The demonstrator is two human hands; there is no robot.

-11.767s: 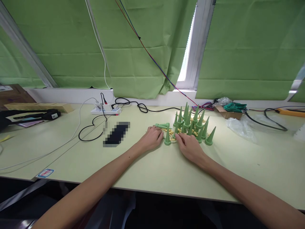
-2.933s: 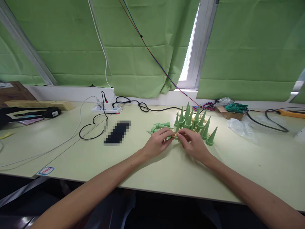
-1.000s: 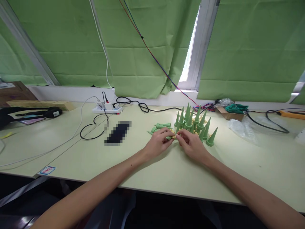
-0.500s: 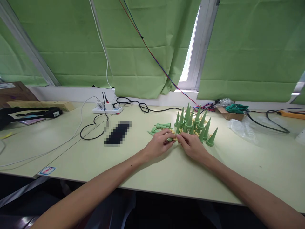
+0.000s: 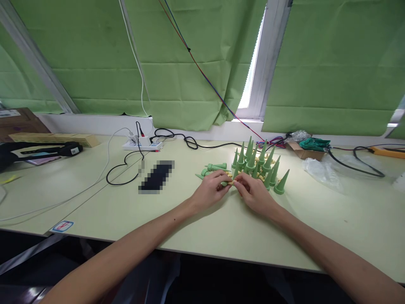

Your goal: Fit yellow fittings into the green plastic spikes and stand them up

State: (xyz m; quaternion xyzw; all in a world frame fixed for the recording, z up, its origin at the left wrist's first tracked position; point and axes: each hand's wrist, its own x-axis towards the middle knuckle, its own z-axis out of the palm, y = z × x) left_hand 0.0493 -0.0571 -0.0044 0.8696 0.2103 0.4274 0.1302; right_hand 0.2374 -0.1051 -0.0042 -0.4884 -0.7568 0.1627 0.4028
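Note:
My left hand is closed around a green plastic spike, mostly covered by the fingers. At its right end sits a small yellow piece, pinched by the thumb and fingers of my right hand. Whether the yellow piece is joined to the spike I cannot tell. Just beyond my hands, several green cone-shaped spikes stand point up on round bases. More green spikes lie on their sides behind my left hand. Small yellow parts are scattered among the standing ones.
The pale table carries a blurred dark object on the left. Behind it are a white power strip and black cables. A small cardboard box and clear plastic bag lie at the right.
My right hand's fingertips have shifted slightly left and up at the yellow piece. My left hand has hardly moved; the standing spikes are unchanged.

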